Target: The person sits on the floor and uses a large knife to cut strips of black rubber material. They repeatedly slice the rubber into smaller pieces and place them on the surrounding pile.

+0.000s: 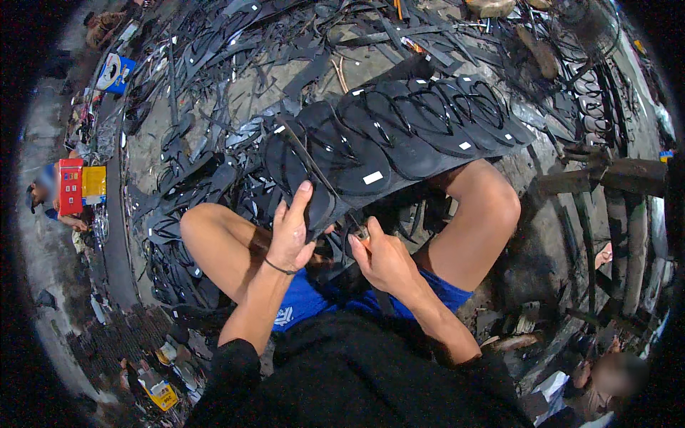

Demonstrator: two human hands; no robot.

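Between my bent knees, a row of black flip-flops (417,153) lies side by side, the soles overlapping and the straps upward. My left hand (291,232) grips the near edge of the leftmost black flip-flop (284,162), thumb stretched along its top and the other fingers partly hidden below. Close to that edge, my right hand (389,262) is closed around a slim tool with a thin metal shaft (355,222). Its tip meets or nearly meets the sole's edge, and its exact kind is unclear. Small white labels (372,177) mark several soles.
Black rubber strips and offcuts (235,60) cover the ground ahead. More flip-flops (175,228) pile up beyond my left knee. Dark wooden beams (621,177) stand at the right. Another person (50,192) is at the far left near a red box (70,187).
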